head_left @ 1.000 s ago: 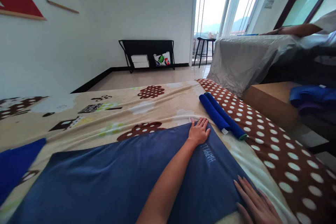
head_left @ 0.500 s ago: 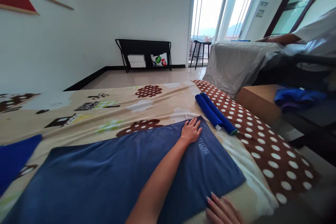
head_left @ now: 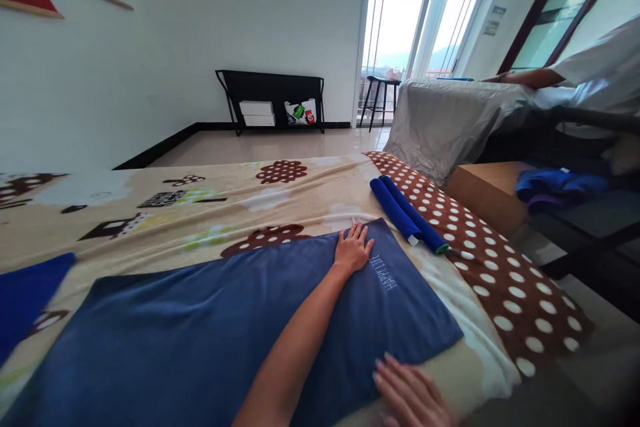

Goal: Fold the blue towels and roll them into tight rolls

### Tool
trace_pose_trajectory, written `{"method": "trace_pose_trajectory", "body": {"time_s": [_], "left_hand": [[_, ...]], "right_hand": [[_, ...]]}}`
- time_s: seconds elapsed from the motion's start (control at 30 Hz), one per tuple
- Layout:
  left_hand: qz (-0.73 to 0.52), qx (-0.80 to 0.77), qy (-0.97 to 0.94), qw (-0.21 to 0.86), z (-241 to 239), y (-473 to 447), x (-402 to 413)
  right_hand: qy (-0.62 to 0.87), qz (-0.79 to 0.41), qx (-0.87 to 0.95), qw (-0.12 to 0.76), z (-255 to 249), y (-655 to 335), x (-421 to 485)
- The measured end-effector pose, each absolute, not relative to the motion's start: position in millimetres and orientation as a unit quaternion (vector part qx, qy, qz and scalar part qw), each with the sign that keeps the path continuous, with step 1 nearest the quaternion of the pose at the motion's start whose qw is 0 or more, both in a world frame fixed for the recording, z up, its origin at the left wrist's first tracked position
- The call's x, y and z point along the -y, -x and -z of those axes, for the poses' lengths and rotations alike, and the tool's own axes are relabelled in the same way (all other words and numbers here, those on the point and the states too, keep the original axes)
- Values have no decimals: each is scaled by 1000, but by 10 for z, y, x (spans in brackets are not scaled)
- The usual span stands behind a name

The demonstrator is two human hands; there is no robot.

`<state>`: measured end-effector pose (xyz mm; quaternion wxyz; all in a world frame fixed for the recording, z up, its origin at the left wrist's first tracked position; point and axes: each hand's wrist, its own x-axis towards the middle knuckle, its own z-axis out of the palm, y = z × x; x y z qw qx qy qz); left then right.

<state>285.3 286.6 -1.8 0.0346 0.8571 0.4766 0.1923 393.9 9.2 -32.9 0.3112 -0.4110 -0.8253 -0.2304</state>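
A dark blue towel (head_left: pixel 200 327) with "HAPPY LIFE" lettering lies spread on the patterned blanket (head_left: pixel 240 207). My left hand (head_left: pixel 353 250) rests flat near its far right corner, fingers spread, just left of the lettering. By the near right edge, my right hand (head_left: pixel 410 390) is stretched out with its fingers extended, partly blurred and cut off by the frame. Whether it touches the cloth I cannot tell. Just beyond the towel's right corner lies a bright blue rolled cloth (head_left: pixel 407 217) with a small white tag.
Another bright blue cloth (head_left: pixel 35 297) lies at the left. Blue fabric sits on a wooden box (head_left: pixel 483 183) at the right. Behind it stands a table under a grey cover (head_left: pixel 435 120), with a co-worker's arm (head_left: pixel 533 77) over it. A black rack (head_left: pixel 270 87) stands by the wall.
My left hand has slid a little left across the towel, uncovering more of the lettering. My right hand has shifted left along the near edge. The view has moved slightly.
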Motion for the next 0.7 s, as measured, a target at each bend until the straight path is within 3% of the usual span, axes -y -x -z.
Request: {"method": "trace_pose_trajectory", "body": {"time_s": [0.13, 0.37, 0.47, 0.6, 0.7], "left_hand": [[-181, -462, -867, 43, -95, -2641, -2843], [-126, -428, -892, 70, -270, -2326, -2816], [-110, -437, -890, 69, -528, -2097, -2670], [-78, -454, -886, 56, -786, -1148, -1961], [-49, -541, -840, 23, -619, -94, -1092]], "right_hand": [[498, 257, 798, 221, 213, -4170, -108], [465, 284, 789, 283, 372, -4327, 19], [474, 260, 799, 263, 284, -4194, -46], [441, 215, 829, 269, 141, -4178, -131], [439, 154, 837, 289, -60, -4158, -206]]}}
